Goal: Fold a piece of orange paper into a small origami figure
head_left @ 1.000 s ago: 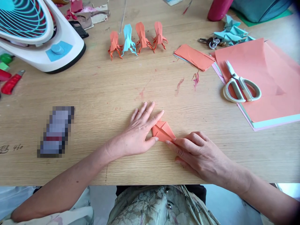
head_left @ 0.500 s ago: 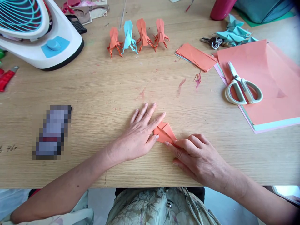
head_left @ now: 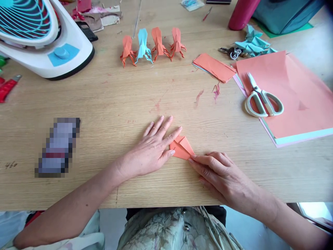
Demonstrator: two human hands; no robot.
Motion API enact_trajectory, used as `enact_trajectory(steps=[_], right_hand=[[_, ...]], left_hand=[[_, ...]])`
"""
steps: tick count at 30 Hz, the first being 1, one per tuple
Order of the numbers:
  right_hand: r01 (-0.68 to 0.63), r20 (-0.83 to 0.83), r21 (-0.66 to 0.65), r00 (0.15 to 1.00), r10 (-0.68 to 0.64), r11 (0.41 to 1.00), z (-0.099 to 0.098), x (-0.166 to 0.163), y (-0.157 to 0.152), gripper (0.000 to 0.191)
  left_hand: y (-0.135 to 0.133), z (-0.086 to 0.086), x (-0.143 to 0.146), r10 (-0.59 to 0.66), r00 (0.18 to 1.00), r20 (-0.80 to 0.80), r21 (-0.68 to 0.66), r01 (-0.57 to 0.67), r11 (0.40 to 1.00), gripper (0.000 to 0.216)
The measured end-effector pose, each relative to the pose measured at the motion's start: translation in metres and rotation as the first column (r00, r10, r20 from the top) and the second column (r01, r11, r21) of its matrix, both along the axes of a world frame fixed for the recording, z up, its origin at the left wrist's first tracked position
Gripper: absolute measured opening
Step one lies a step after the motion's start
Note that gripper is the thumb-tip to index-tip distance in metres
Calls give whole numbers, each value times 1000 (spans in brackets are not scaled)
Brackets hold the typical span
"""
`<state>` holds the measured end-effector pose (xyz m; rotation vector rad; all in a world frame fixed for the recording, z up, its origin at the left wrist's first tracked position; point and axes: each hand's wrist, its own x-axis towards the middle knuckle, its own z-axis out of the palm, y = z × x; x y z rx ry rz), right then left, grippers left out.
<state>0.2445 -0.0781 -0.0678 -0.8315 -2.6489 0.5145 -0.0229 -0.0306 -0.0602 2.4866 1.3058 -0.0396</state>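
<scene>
A small folded piece of orange paper (head_left: 181, 148) lies flat on the wooden table in front of me. My left hand (head_left: 152, 149) is spread over its left end, with the thumb and index finger resting on the paper and the other fingers on the table. At the paper's lower right corner, my right hand (head_left: 218, 173) pinches the tip between thumb and index finger. The remaining fingers of that hand are curled beneath it. A pleat and a diagonal fold line show on the paper's upper side.
Several folded paper figures (head_left: 156, 43) stand in a row at the back. Scissors (head_left: 264, 99) lie on large orange sheets (head_left: 307, 111) at right, near a stack of cut orange paper (head_left: 214, 67). A white fan (head_left: 70, 48) and a blurred phone (head_left: 58, 147) are on the left.
My right thumb has drawn in beside the index finger at the paper's corner. The left hand stays spread on the paper. The whole view has shifted slightly.
</scene>
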Motion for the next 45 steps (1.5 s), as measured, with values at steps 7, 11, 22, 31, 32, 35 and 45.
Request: enact_trajectory(steps=[7,11,22,31,32,35,45], right_hand=[[12,6,17,1000,-12,1000,-1,3,-3,46],[13,12,82,1000,-14,997,1,2,-3,42],[65,34,98,997,-68,993,0,1,-11,43],[93,50,104,994,-99,990,-4,2,-17,41],[99,52,98,993,-105,990,-5,2,-17,41],[110,49,59,992,-113,992,-7,3,-18,43],[423,-165,-207,874,-457,882,-2,0,-3,29]], left_hand=[[1,-4,-5,-31,1000,-4,29,31,999,64],[1,-5,-5,-29,999,18,25,29,999,64],[3,-10,-11,-35,998,61,19,34,999,78],[2,-4,-3,117,976,186,-52,-109,993,72],[0,-3,-1,153,967,205,-61,-143,988,67],[-3,0,6,257,932,256,-61,-249,966,48],[-7,-1,30,207,851,483,-114,-173,978,33]])
